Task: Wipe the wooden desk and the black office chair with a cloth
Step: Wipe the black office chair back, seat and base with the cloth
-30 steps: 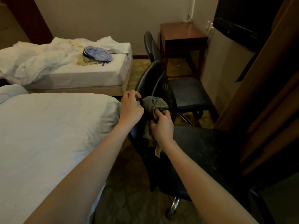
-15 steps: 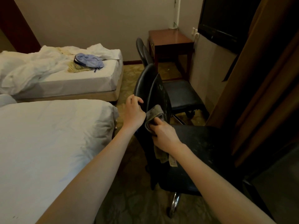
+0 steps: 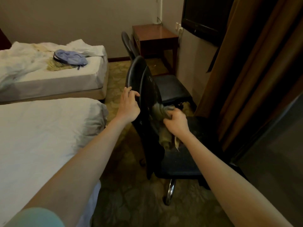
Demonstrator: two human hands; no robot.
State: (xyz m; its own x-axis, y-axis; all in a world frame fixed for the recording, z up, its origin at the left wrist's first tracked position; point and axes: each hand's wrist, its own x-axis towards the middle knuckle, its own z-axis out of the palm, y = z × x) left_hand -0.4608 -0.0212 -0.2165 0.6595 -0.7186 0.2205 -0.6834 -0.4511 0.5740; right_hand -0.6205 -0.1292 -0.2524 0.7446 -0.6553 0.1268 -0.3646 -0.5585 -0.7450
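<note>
A black office chair stands in front of me with its backrest edge-on and its dusty seat to the right. My right hand grips a bunched grey-green cloth and presses it against the inner face of the backrest; the cloth's loose end hangs below my wrist. My left hand holds the back edge of the backrest, fingers curled over its rim. The wooden desk stands against the far wall.
A second black chair stands just behind the first, and a third backrest by the desk. Two white beds fill the left side. Brown curtains and a dark cabinet line the right. A television hangs above.
My right hand has carried the cloth from the top rim of the backrest down and round to its inner face. My left hand stays on the backrest's rear edge.
</note>
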